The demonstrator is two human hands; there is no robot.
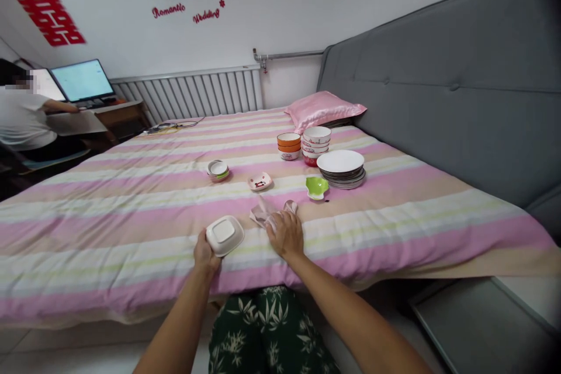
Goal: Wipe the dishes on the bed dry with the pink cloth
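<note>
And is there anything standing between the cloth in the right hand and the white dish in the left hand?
Nothing visible does: only striped bedspread shows between the cloth in the right hand and the white dish in the left hand. The patterned dish and the green dish sit farther back.

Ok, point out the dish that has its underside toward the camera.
The white dish in the left hand: its base faces the camera, while the green dish and pink dish lie with their insides showing.
</note>
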